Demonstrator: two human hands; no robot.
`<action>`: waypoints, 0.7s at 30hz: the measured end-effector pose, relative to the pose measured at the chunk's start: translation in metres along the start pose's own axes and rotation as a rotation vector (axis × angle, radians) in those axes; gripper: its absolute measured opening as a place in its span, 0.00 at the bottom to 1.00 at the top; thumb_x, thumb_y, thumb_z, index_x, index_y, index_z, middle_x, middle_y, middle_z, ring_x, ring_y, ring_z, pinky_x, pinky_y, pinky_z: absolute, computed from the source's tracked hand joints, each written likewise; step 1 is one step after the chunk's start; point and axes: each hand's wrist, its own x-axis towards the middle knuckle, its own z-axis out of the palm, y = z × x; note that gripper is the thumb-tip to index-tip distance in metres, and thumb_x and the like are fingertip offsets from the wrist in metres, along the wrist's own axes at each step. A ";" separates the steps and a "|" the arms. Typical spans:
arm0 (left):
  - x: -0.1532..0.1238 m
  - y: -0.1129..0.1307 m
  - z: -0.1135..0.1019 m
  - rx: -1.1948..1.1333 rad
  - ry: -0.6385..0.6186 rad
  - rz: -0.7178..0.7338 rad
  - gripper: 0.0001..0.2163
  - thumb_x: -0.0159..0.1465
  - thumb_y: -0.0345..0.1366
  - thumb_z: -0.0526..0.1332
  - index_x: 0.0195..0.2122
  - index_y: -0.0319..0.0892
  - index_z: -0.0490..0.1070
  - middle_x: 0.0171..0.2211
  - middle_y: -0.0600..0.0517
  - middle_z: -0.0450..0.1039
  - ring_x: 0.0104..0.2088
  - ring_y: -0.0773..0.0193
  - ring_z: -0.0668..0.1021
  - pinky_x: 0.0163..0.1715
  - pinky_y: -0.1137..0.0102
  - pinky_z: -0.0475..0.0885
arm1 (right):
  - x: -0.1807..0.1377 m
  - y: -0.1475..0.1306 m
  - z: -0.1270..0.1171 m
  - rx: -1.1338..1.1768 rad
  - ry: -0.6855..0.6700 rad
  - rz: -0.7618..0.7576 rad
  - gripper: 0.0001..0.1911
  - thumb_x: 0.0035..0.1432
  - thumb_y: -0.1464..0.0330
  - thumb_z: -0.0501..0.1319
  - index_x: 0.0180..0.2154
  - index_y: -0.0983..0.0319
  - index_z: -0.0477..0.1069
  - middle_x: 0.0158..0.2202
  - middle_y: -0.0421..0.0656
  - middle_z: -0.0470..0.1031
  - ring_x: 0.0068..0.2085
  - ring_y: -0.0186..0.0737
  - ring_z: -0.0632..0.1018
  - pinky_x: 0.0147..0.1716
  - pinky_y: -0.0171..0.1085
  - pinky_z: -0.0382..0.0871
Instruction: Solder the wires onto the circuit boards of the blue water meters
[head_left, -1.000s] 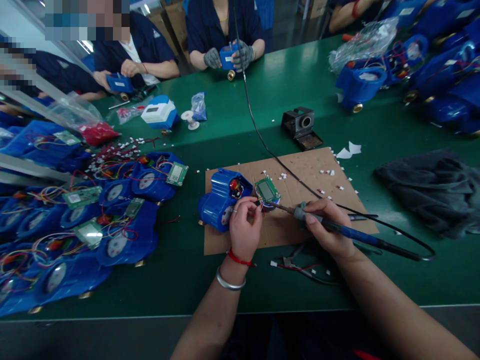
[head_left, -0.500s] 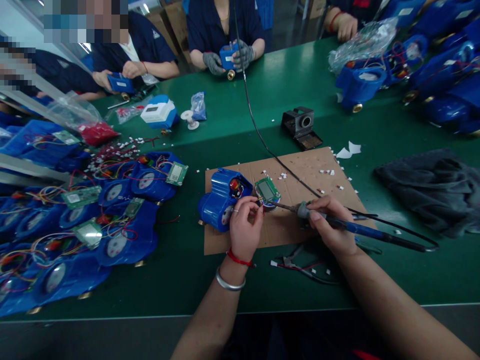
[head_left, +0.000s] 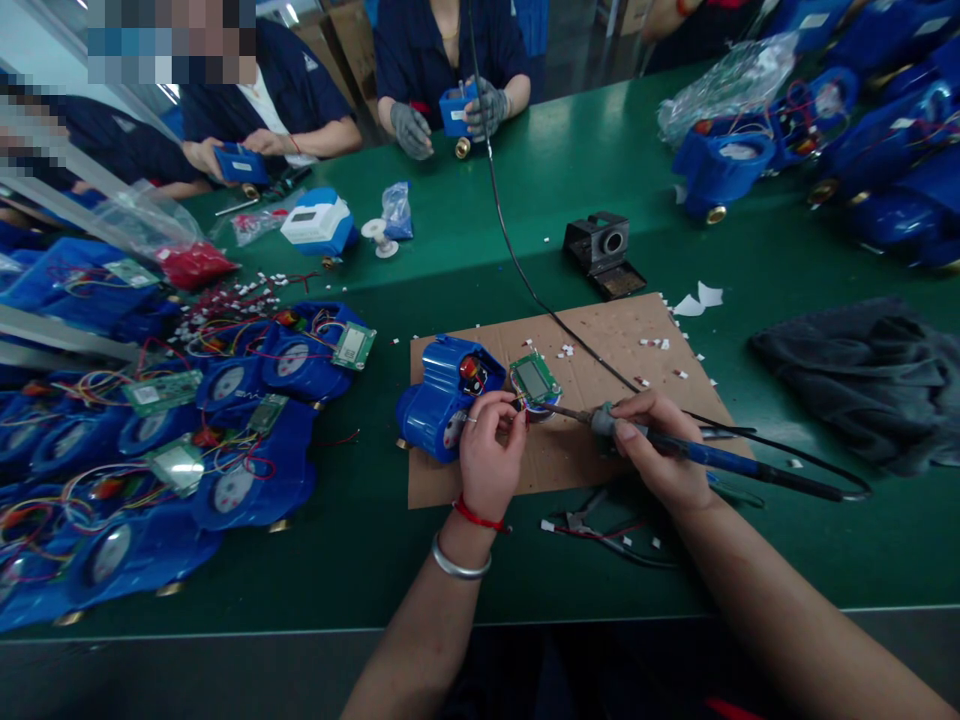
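Note:
My right hand (head_left: 664,445) is closed around the blue handle of a soldering iron (head_left: 709,456), whose tip points left. The tip reaches the fingertips of my left hand (head_left: 491,440), which pinches thin wires (head_left: 520,404) beside a small dark piece; the fingers partly hide them. Just beyond the tip lies a green circuit board (head_left: 534,378) with a grey display. To the left of it a blue water meter (head_left: 436,405) with an open compartment sits on a cardboard sheet (head_left: 555,472), its dial partly behind my left hand.
Several blue meters (head_left: 247,490) with loose wires and boards crowd the left side. A black soldering-iron stand (head_left: 600,255) is behind the cardboard, and a dark cloth (head_left: 847,375) lies at right. The iron's black cable (head_left: 517,262) hangs across the middle. Co-workers handle meters opposite.
My right hand and the soldering iron have shifted very slightly left; my left hand stays put. Across the table, a co-worker's gloved hand has come off a blue meter. Another person's hand at upper right has moved.

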 end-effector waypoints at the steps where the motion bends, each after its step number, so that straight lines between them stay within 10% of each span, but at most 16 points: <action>1: 0.000 0.000 0.000 -0.001 0.001 -0.001 0.04 0.63 0.27 0.60 0.32 0.41 0.67 0.43 0.48 0.71 0.38 0.64 0.75 0.34 0.69 0.72 | 0.000 0.000 0.000 0.017 0.005 0.003 0.06 0.59 0.63 0.62 0.36 0.59 0.70 0.24 0.38 0.72 0.22 0.34 0.71 0.20 0.33 0.63; 21: -0.001 -0.002 0.002 0.003 0.004 0.001 0.04 0.64 0.28 0.60 0.32 0.41 0.67 0.43 0.48 0.71 0.37 0.65 0.74 0.34 0.70 0.71 | 0.002 -0.002 0.000 0.041 -0.001 0.038 0.07 0.59 0.62 0.62 0.36 0.59 0.70 0.24 0.39 0.72 0.22 0.34 0.71 0.22 0.34 0.63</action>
